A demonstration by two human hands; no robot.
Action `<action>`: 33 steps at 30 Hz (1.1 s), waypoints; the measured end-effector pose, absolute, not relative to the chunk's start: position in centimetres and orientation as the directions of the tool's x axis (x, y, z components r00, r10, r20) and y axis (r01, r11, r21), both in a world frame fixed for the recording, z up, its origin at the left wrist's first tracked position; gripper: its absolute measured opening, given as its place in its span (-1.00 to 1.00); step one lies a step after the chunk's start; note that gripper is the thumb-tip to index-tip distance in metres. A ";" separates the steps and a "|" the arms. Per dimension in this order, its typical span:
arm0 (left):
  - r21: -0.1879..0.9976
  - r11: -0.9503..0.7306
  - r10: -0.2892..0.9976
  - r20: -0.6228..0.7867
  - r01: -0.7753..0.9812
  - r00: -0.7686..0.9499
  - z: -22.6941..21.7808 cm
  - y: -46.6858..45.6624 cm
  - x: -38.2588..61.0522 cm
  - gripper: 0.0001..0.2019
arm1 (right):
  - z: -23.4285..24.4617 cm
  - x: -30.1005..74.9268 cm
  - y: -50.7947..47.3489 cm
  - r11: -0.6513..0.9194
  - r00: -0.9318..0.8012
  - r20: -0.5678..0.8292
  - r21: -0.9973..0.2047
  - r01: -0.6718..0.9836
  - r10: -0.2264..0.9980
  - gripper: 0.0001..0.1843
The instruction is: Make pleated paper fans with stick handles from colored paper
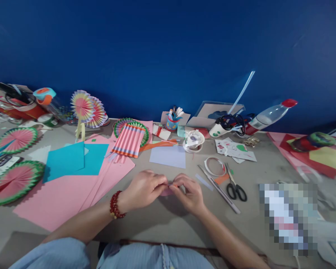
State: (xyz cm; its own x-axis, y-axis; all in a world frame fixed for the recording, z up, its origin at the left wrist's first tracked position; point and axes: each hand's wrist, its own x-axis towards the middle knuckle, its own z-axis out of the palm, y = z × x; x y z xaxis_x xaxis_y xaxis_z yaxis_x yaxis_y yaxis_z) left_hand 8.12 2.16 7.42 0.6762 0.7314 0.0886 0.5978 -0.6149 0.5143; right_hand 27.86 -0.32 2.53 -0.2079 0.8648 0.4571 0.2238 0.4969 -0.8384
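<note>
Both grips are closed on the small pink paper piece [167, 192], pinched between thumbs and fingertips of my left hand [143, 190] and right hand [189, 193], which meet just above the counter [168, 224]. I judge this a fine crease: align the edges first, then press evenly from both sides. The scissors [236, 190] lie near, right of the right grip; the large pink sheet [72, 201] lies left of the left grip.

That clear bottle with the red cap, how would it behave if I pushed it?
The clear bottle lies tilted on its side and looks round, so it would probably roll. It looks like thin plastic, so it is likely light and easily dented.
</note>
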 end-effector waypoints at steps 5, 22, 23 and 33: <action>0.501 -0.585 0.760 0.063 0.638 0.647 7.7 3.0 7.0 -0.92 | 2.1 29.0 0.5 0.474 -0.046 0.476 -0.852 0.223 0.878 -0.89; 0.723 -0.403 0.904 0.220 0.561 0.366 9.4 4.0 4.1 -0.84 | 1.2 30.8 1.7 0.554 -0.024 0.555 -0.825 0.110 0.831 -0.88; 0.727 -0.404 0.904 0.226 0.555 0.363 9.4 4.0 4.1 -0.83 | 1.1 30.8 1.7 0.552 -0.022 0.553 -0.826 0.110 0.833 -0.88; 0.831 -0.297 0.929 0.139 0.470 0.342 8.4 4.1 3.7 -0.79 | 0.7 30.7 1.8 0.448 -0.080 0.441 -0.880 0.156 0.894 -0.94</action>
